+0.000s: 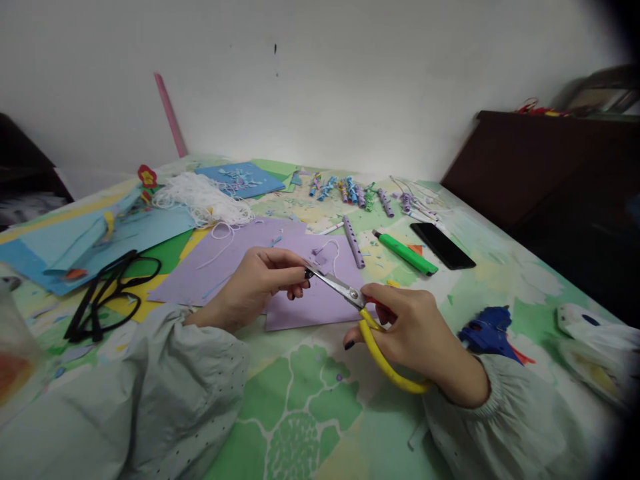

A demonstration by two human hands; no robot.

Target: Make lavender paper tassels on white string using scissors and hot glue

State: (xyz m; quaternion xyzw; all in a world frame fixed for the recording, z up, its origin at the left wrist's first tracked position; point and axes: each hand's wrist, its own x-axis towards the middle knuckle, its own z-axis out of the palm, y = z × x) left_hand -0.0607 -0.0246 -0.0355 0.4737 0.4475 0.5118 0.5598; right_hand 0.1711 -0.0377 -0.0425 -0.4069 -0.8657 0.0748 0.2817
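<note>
My right hand (415, 327) grips a pair of scissors (370, 337) by the yellow handles. The metal blades point left, and their tips reach the fingertips of my left hand (270, 280). Those left fingers are pinched together at the blades; what they hold is too small to make out. Just beyond the blades are a small purple scrap and a curl of white string (334, 250). Below both hands lies a sheet of purple paper (295, 310). A rolled purple paper tube (353, 241) with dark spots rests on the sheet's far right corner.
To the right are a green utility knife (406, 253), a black phone (443, 245) and a blue glue gun (487, 331). Black-framed glasses (113, 293) and a heap of white string (200, 199) lie left. Several curled paper pieces (350, 191) line the back.
</note>
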